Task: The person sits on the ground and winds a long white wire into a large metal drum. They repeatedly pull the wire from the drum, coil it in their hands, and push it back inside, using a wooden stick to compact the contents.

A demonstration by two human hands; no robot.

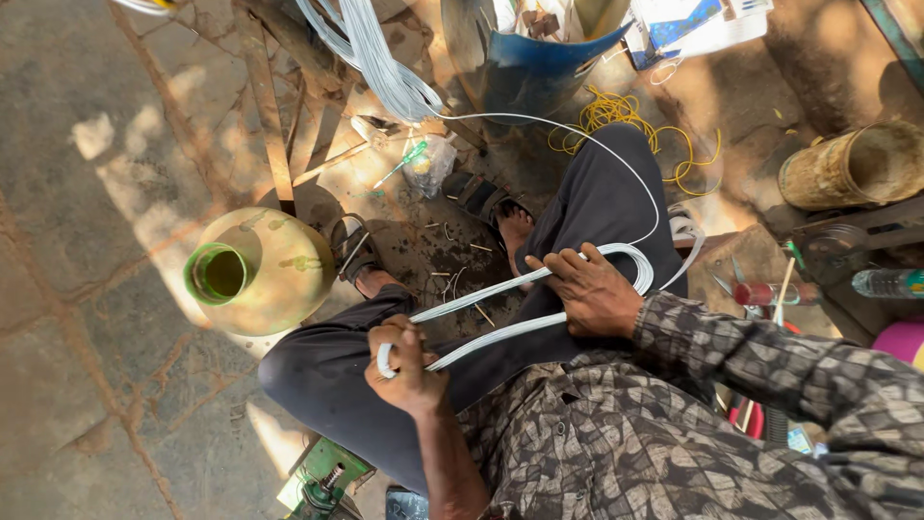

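Stone floor outdoors, sunlit; seated, green-mouthed pot by my foot. Left hand fisted tight around one end of the white wire loop; right hand clamps the other end, stretching the coil flat across my lap, keeping strands bundled.

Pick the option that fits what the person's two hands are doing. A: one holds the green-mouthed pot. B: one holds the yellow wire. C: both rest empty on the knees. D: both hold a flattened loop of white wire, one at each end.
D: the left hand closes round one end of the white wire loop and the right hand clasps the other end.
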